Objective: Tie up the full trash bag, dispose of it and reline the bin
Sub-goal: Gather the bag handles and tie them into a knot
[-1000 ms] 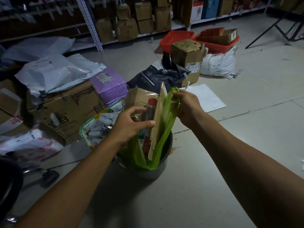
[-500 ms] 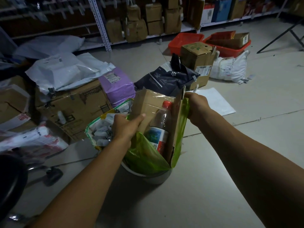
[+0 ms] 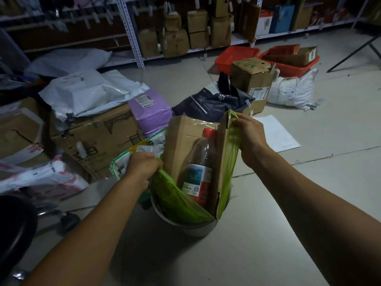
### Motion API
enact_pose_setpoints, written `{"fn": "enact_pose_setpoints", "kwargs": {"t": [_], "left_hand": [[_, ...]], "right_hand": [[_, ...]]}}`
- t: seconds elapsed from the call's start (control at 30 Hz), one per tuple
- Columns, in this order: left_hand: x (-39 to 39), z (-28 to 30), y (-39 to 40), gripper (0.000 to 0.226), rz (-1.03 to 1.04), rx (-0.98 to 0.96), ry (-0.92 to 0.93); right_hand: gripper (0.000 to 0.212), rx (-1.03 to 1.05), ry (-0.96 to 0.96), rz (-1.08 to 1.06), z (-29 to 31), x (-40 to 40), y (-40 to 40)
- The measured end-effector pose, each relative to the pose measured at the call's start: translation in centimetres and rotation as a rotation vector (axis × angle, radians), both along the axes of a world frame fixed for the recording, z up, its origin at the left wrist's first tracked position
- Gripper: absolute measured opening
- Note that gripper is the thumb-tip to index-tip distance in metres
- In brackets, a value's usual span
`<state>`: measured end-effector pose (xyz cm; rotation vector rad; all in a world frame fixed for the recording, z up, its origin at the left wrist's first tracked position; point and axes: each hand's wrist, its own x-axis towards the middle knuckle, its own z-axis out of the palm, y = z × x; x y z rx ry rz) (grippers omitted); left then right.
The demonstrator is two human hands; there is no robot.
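Bin (image 3: 185, 225), pale and round, on a light floor (image 3: 288, 203), lined w/ a green trash bag (image 3: 177, 203) that rises well above the rim. Left hand (image 3: 142, 168) grips the bag's left edge, fingers curled tight round a bunch of green film just beside the cardboard box (image 3: 181, 145). Right hand (image 3: 250, 139) pinches the bag's right edge at its top corner, thumb and fingertips closed on the film, which hangs stretched down to the bin. Bag mouth held apart between the two hands. Contents: the box, upright at the back; a bottle (image 3: 201, 164) w/ red cap and printed label, standing approx. upright in the middle; a flat cardboard sheet (image 3: 221, 162) on edge against the bag's right wall. Bag base not visible inside the bin.

Surroundings: large carton (image 3: 97, 139) at left, white poly mailers (image 3: 88, 91) on top of it; purple parcel (image 3: 150, 112) beside it; a green-edged pack (image 3: 140, 149) behind the left hand, contents too dim to tell. Beyond the bin: dark paw-print bag (image 3: 212, 102), taped carton (image 3: 251, 79), white sack (image 3: 292, 89), two red baskets (image 3: 237, 56), white sheet (image 3: 276, 133) on the floor. Shelving (image 3: 132, 34) w/ cartons along the far wall.
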<state>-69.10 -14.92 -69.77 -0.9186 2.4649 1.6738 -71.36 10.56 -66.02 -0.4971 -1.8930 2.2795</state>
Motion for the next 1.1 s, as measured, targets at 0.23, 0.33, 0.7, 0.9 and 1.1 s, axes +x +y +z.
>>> {"fn": "enact_pose_setpoints", "kwargs": {"t": [0.23, 0.33, 0.7, 0.9, 1.1], "left_hand": [[0.0, 2.1, 0.4, 0.03, 0.135, 0.351, -0.038], [-0.2, 3.3, 0.8, 0.035, 0.161, 0.547, -0.032], [-0.7, 4.1, 1.1, 0.012, 0.103, 0.782, -0.006], [-1.4, 3.1, 1.8, 0.018, 0.02, 0.525, 0.094], [-1.0, 3.0, 2.5, 0.031, -0.052, 0.498, 0.147]], "right_hand": [[0.021, -0.018, 0.027, -0.001, 1.1, -0.1, 0.1], [0.02, 0.014, 0.063, 0.037, 1.3, 0.1, -0.4], [0.011, 0.092, 0.116, 0.025, 2.2, 0.5, -0.7], [0.014, 0.143, 0.118, 0.041, 2.0, 0.3, -1.6], [0.012, 0.249, 0.115, 0.009, 0.6, 0.5, -2.3]]}}
